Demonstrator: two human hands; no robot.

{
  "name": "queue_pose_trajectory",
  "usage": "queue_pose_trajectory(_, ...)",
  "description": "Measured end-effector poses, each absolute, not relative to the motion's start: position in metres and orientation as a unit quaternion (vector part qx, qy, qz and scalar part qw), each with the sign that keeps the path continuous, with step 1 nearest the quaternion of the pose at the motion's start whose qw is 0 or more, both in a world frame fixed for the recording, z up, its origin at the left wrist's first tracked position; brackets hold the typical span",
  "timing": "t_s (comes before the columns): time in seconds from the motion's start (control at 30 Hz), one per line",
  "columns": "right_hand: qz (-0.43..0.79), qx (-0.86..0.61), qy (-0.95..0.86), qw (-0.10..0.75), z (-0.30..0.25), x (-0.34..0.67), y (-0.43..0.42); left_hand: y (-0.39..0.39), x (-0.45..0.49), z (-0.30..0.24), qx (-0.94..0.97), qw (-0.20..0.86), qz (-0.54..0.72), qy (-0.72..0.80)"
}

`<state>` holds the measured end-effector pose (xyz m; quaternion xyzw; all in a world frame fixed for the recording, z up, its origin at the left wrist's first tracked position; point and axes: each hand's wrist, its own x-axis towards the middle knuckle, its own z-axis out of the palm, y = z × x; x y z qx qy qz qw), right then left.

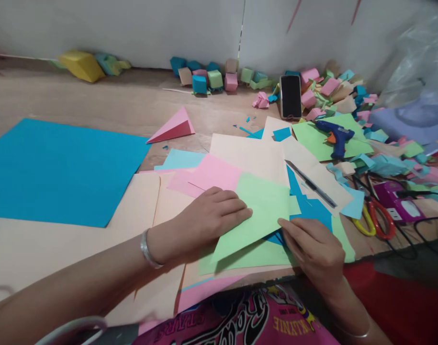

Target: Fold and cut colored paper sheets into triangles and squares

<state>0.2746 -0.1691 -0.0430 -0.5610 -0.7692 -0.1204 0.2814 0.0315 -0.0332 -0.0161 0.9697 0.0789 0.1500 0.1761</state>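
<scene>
A light green sheet of paper point(265, 211) lies folded over on a pile of coloured sheets in front of me. My left hand point(209, 215) lies on its left part, fingers together and pressed flat on the fold. My right hand point(312, 247) pinches the green sheet's right corner, where a blue sheet point(312, 208) shows underneath. A silver bangle sits on my left wrist.
A big blue sheet point(57, 170) lies at the left. A pink folded triangle point(174, 125), a phone point(291, 96), a blue glue gun point(334, 134), a ruler point(310, 183), scissors point(375, 219) and heaps of paper cubes point(215, 79) and scraps fill the back and right.
</scene>
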Motion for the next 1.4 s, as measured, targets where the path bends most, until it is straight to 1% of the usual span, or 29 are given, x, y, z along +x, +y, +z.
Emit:
queue_pose_trajectory(0.1, -0.098, -0.553, -0.780, 0.276, -0.043, 0.272, -0.167, -0.038, 0.034, -0.021, 0.976, 0.131, 0.153, 0.081)
queue_pose_trajectory(0.27, -0.048, -0.567, -0.782, 0.255, -0.044, 0.269, -0.167, -0.042, 0.035, -0.019, 0.980, 0.130, 0.127, 0.076)
queue_pose_trajectory(0.43, -0.035, -0.568, -0.786, 0.241, -0.046, 0.272, -0.169, -0.043, 0.032, -0.022, 0.976, 0.138, 0.142, 0.090)
queue_pose_trajectory(0.67, -0.044, -0.572, -0.785, 0.235, -0.045, 0.275, -0.169, -0.040, 0.032, -0.030, 0.953, 0.189, 0.179, 0.153)
queue_pose_trajectory(0.8, -0.030, -0.590, -0.778, 0.212, -0.045, 0.278, -0.166, -0.043, 0.037, -0.034, 0.920, 0.238, 0.192, 0.245)
queue_pose_trajectory(0.87, -0.020, -0.602, -0.773, 0.200, -0.045, 0.279, -0.165, -0.045, 0.039, -0.037, 0.906, 0.246, 0.192, 0.287)
queue_pose_trajectory(1.0, -0.012, -0.618, -0.763, 0.189, -0.047, 0.279, -0.163, -0.047, 0.040, -0.039, 0.886, 0.257, 0.217, 0.320)
queue_pose_trajectory(1.1, -0.004, -0.627, -0.758, 0.181, -0.048, 0.279, -0.163, -0.047, 0.044, -0.036, 0.872, 0.276, 0.201, 0.350)
queue_pose_trajectory(1.3, 0.012, -0.649, -0.739, 0.182, -0.049, 0.279, -0.162, -0.048, 0.049, -0.035, 0.875, 0.231, 0.180, 0.385)
queue_pose_trajectory(1.4, 0.017, -0.665, -0.724, 0.186, -0.049, 0.279, -0.161, -0.050, 0.050, -0.039, 0.878, 0.207, 0.213, 0.375)
